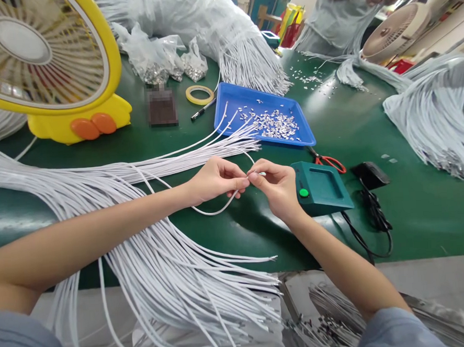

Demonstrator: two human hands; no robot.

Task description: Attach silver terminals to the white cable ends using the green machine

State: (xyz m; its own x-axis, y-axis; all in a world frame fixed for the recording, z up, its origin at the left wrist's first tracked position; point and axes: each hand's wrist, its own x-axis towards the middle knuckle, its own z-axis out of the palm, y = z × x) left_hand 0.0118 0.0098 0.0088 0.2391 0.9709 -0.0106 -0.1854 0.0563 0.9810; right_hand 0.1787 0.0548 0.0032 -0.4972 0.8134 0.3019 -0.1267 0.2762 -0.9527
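Observation:
My left hand (221,180) and my right hand (275,185) meet over the green table, both in a fingertip pinch. Between them they grip a thin white cable (214,213), which hangs in a loop below my left hand. A small pale end shows at my right fingertips; its form is mostly hidden by the fingers. Under my left forearm spreads a large bundle of white cables (150,246), with part of it fanned toward a blue tray (264,90). That tray holds many small metal pieces (278,124).
Right of my hands sit a teal device (323,186) with a green button, red-handled pliers (331,162) and a black power adapter (370,174). A yellow fan (106,110), tape roll (199,95) and bagged parts (154,60) stand behind. Another person (334,18) works across the table.

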